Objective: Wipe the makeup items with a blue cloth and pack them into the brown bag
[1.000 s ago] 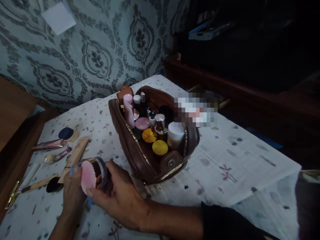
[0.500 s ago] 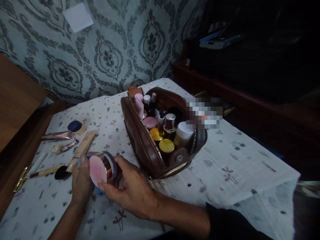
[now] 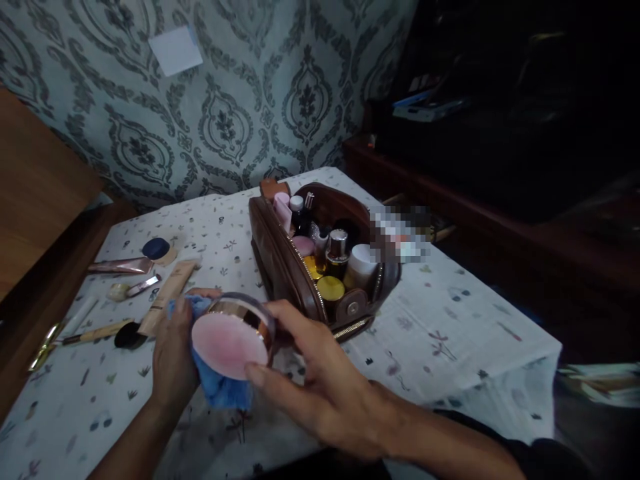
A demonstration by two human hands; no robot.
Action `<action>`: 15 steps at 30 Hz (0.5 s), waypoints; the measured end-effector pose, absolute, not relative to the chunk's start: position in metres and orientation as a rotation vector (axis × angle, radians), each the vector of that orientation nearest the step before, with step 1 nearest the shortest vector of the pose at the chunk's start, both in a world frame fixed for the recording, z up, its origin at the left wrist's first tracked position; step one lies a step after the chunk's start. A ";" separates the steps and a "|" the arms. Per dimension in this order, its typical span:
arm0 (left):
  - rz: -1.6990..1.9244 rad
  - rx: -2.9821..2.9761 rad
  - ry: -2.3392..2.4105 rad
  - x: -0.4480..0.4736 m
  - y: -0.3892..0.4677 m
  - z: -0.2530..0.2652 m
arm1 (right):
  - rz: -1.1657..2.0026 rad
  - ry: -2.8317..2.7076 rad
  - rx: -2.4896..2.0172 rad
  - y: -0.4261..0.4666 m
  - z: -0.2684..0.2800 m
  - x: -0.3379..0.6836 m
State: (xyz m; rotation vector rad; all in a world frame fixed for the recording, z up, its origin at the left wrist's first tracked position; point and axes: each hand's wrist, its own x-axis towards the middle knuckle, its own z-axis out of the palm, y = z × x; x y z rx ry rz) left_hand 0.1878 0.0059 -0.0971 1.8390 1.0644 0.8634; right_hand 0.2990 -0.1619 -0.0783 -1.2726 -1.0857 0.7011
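My right hand (image 3: 320,380) grips a round cosmetic jar (image 3: 230,343) with a pink face and a shiny gold band, thumb on the pink face and fingers on the far side. The jar is tilted, its pink side turned toward me. Behind it, my left hand (image 3: 175,350) is closed on a blue cloth (image 3: 217,387), which lies against the jar and hangs below it. Just beyond my hands stands an open brown cosmetic bag (image 3: 280,260), filled with several jars and bottles, among them a yellow-lidded jar (image 3: 331,289) and a white-capped jar (image 3: 363,263).
On the patterned tablecloth (image 3: 450,313) to the left lie a beige tube (image 3: 170,293), a pinkish tube (image 3: 123,266), a dark-blue-lidded jar (image 3: 157,249) and a makeup brush (image 3: 97,331). A wooden panel (image 3: 40,193) borders the left side, a papered wall (image 3: 230,127) the back.
The jar has come nearer the camera and moved right with my right hand. More of the blue cloth shows below it. The view has shifted slightly.
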 end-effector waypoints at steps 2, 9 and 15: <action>0.838 1.911 0.809 0.186 -0.002 -0.096 | 0.732 -1.041 -1.244 -0.175 -0.065 0.306; 0.937 2.770 -0.455 0.203 -0.050 -0.089 | 0.576 -0.925 -1.318 -0.198 -0.037 0.334; 0.815 3.308 -0.160 0.230 -0.094 -0.087 | 0.357 -0.987 -1.457 -0.203 -0.034 0.364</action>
